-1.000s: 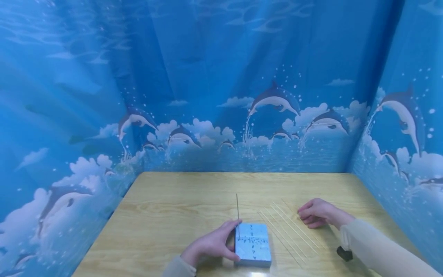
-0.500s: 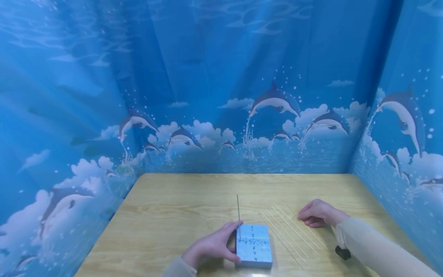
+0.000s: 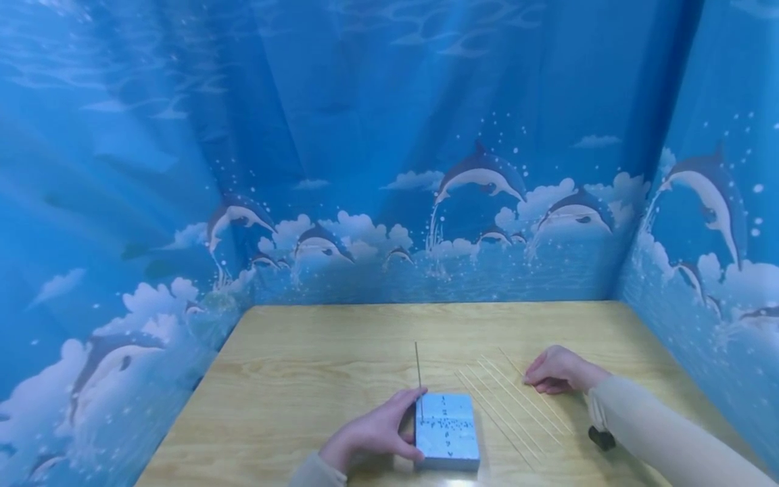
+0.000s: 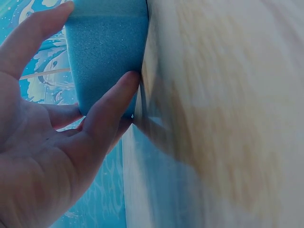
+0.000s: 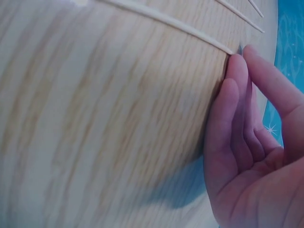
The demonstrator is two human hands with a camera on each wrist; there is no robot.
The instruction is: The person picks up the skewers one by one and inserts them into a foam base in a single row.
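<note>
In the head view, the left hand (image 3: 376, 427) grips a blue block (image 3: 449, 427) on the desk (image 3: 292, 385), its thumb and fingers clamped on the block's side, the one facing that arm. The block's top carries dark specks and marks. An upright stick (image 3: 418, 370) leans slightly, its lower end at the block's top, near the gripped edge. On the other side of the block, several loose sticks (image 3: 519, 402) lie slanting side by side. The right hand (image 3: 560, 370) is low over the outermost one, its fingers bent. A dark object (image 3: 602, 437) shows below the right sleeve (image 3: 657, 426), and a blue dolphin curtain (image 3: 365, 135) surrounds the desk.

In the left wrist view, the fingers press the block's smooth sides, and a thin pale stick shows beyond them.

In the right wrist view, the fingertips and thumb come nearly together where one loose stick reaches them; I cannot tell whether they pinch it.
</note>
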